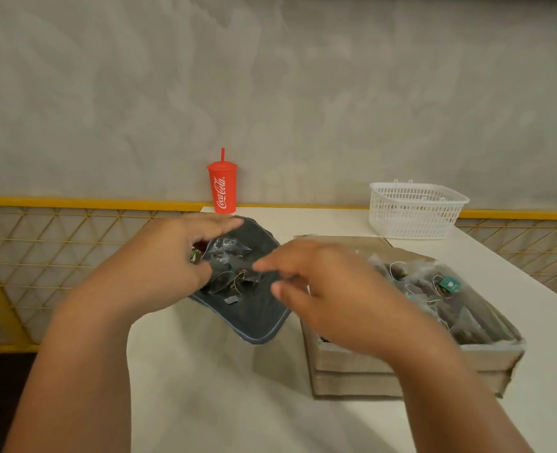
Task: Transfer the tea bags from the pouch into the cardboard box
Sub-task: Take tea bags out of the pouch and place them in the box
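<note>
A dark denim pouch [254, 308] lies on the white table with a few clear tea bags [228, 266] spilling from its left side. My left hand [169, 256] grips the pouch's left edge and the tea bags there. My right hand [319, 289], blurred by motion, hovers between the pouch and the cardboard box [352, 364] with its fingers stretched toward the tea bags and nothing in it. The open box stands on the right and holds several tea bags [434, 289] with strings and green tags.
A red Coca-Cola cup [222, 188] with a straw stands at the table's far edge. A white plastic basket [414, 209] sits behind the box. A yellow mesh railing [41, 243] runs along the left and the back.
</note>
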Tool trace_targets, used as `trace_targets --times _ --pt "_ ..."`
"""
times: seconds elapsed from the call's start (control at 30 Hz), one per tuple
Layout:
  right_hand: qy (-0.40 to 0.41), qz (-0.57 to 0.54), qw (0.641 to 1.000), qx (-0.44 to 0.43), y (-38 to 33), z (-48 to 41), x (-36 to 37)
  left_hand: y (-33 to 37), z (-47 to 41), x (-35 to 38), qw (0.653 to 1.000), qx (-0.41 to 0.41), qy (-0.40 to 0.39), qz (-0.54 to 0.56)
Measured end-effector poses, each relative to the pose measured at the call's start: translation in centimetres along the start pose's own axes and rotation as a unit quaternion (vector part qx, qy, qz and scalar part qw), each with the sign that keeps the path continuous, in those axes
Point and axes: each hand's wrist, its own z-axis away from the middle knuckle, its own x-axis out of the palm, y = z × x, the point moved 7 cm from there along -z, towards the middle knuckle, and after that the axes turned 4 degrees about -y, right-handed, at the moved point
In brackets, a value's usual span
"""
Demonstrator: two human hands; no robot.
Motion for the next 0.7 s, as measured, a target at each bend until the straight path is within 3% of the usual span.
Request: trace_targets --times 0.13,0.4,0.7 --pt "-0.104 0.08 0.991 0.01 0.7 -2.4 5.0 0.0 0.0 0.0 1.0 -0.002 -0.003 -0.019" --pt "-0.272 0.206 0.933 0.115 3.9 -7.3 11.1 0.6 0.2 0.5 0.998 0.013 -0.051 -0.034" --pt "-0.299 0.216 0.92 0.133 4.8 -7.3 11.7 1.0 0.3 0.7 0.997 0.007 -0.06 -0.038"
